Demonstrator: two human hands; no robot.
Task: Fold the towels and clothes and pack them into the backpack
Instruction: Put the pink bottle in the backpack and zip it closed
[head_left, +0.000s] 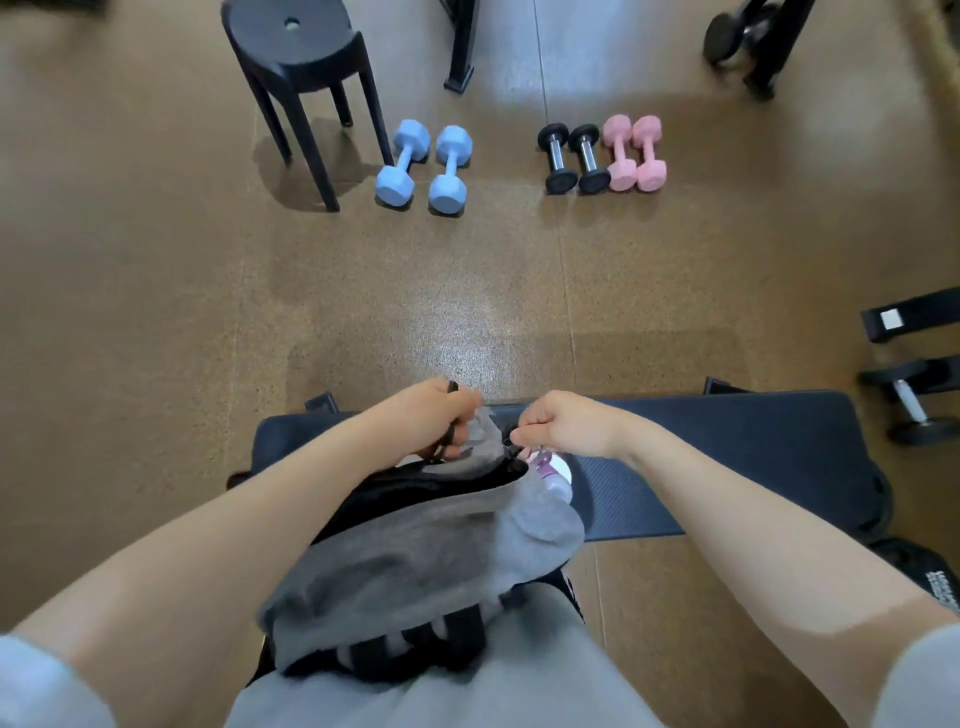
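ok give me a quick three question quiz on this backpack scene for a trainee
1. True or false: the left hand grips a black strap at the top of the grey backpack.
2. What does the right hand pinch? A) a dumbbell B) the zip pull at the backpack's opening C) a towel
3. Fill in: on the floor beside the black stool lie two ___ dumbbells.

Key: 1 true. 2 B. 3 blue. The backpack rests on the dark bench, with a bottle in its side pocket.
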